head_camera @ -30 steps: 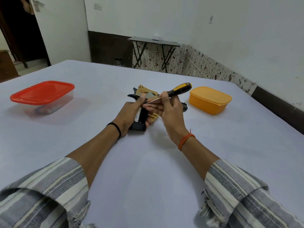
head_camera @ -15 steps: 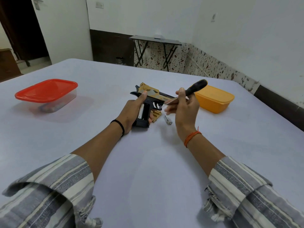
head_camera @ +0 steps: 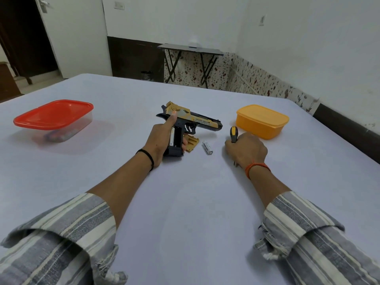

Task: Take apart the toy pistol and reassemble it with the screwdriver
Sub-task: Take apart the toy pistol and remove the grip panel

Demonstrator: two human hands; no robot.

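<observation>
Since a moment ago, the right hand (head_camera: pixel 245 150) is lowering the screwdriver (head_camera: pixel 234 134) onto the tabletop (head_camera: pixel 195 202), fingers curled around it, beside a loose battery (head_camera: pixel 207 148). Gripping the toy pistol (head_camera: pixel 190 122) by its handle, the left hand (head_camera: pixel 164 138) is steadying it; keeping the open battery bay facing up should ease removing the remaining cell.

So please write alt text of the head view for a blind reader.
A person's left hand grips a gold-and-black toy pistol with its battery compartment open, while the right hand holds a screwdriver against the table. One loose battery lies between the hands.
</observation>
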